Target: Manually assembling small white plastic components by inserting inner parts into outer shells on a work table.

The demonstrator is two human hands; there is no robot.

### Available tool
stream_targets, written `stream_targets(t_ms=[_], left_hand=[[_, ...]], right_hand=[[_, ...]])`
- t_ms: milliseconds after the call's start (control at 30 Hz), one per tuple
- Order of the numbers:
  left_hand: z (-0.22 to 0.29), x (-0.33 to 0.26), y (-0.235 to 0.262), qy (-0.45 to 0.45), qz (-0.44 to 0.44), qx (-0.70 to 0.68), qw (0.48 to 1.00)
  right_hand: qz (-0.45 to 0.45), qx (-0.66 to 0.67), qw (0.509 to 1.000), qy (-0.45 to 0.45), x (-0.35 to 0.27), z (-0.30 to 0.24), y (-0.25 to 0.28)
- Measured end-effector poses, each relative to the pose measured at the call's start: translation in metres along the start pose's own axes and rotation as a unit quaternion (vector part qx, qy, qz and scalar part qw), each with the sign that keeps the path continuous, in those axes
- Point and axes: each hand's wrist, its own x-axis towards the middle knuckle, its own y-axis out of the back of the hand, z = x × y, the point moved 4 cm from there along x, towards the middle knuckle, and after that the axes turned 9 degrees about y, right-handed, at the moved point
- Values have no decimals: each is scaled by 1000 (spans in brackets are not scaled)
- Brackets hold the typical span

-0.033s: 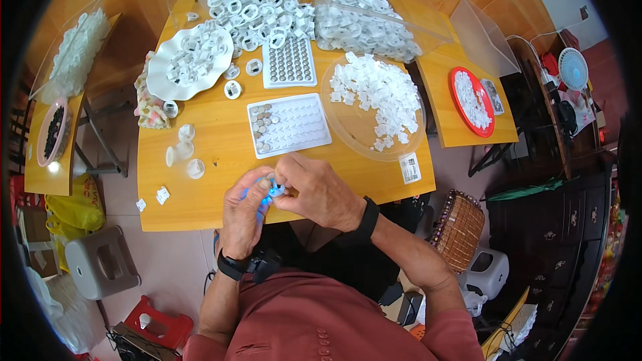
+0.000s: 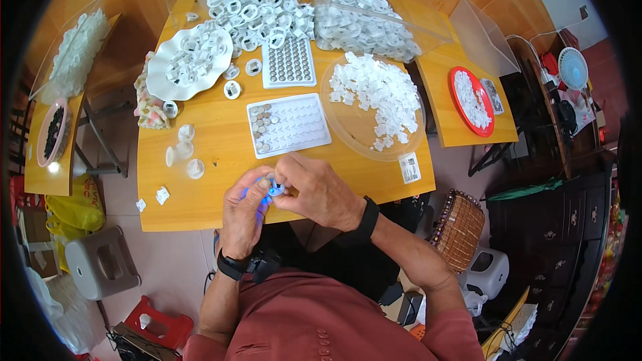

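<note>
Above the table's near edge, my left hand (image 2: 242,210) grips a small round white light unit (image 2: 275,189) that glows blue. My right hand (image 2: 314,190) meets it there, its fingers closed at the unit's right side. The left thumb lies by the unit, and my fingers hide much of it. Just beyond my hands sits a white plastic tray (image 2: 301,124), with several coin cells (image 2: 262,120) in its left part. Behind it, a second tray (image 2: 289,80) has rows of coin cells.
A scalloped white plate (image 2: 157,80) of white units stands at left, with a heap of units (image 2: 247,3) behind. At right is a clear round tray (image 2: 361,147) of small white pieces. Clear plastic domes (image 2: 195,168) lie at left. A red plate (image 2: 489,127) sits on the side table.
</note>
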Motion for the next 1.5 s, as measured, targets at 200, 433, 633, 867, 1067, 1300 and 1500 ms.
stream_targets(t_ms=[200, 433, 633, 867, 1067, 1300, 1500], left_hand=[[1, 1, -1, 9, 16, -1, 1000], [1, 1, 0, 0, 19, -17, 1000], [2, 1, -2, 12, -3, -10, 1000], [-1, 2, -1, 2, -14, -8, 1000], [0, 2, -3, -18, -7, -24, 1000], [1, 2, -5, -35, -9, -2, 999], [4, -4, -11, -44, 8, 23, 999]], right_hand=[[17, 33, 999, -10, -2, 0, 1], [54, 112, 991, -50, -7, 7, 14], [27, 149, 982, -115, -7, 12, 3], [74, 125, 988, -57, -4, 9, -4], [94, 124, 987, -50, -1, 7, -6], [140, 218, 954, -149, -15, 10, -3], [183, 321, 903, -218, -24, 5, -16]])
